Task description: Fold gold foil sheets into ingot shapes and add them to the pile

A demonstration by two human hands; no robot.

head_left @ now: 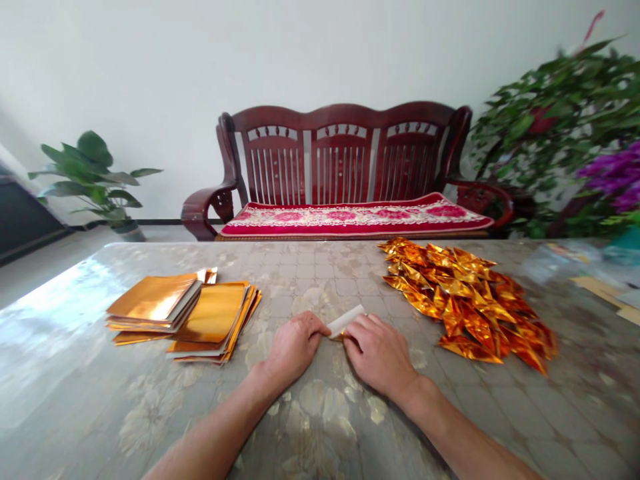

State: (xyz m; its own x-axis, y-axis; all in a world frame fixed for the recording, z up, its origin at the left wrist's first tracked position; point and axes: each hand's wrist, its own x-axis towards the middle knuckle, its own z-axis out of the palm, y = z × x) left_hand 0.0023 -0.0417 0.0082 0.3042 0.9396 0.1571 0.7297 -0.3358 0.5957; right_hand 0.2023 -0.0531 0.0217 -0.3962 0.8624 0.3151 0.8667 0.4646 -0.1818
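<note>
Between my hands lies a small sheet of foil paper [346,321], folded narrow, its white back facing up and a bit of gold at the lower edge. My left hand [297,341] pinches its left end with thumb and fingers. On the right side, my right hand [379,350] is closed over the other end and covers part of it. Left of my hands sit two stacks of flat gold foil sheets, one stack [155,300] partly beside the other stack [215,313]. To the right spreads a heap of folded gold foil pieces [465,293] with pointed ends.
The table [320,427] has a patterned clear-looking cover. Plastic bags [565,257] and tan paper strips [600,291] lie at its right side. Beyond the far edge stands a dark red wooden bench [340,160], with potted plants [93,173] on either side.
</note>
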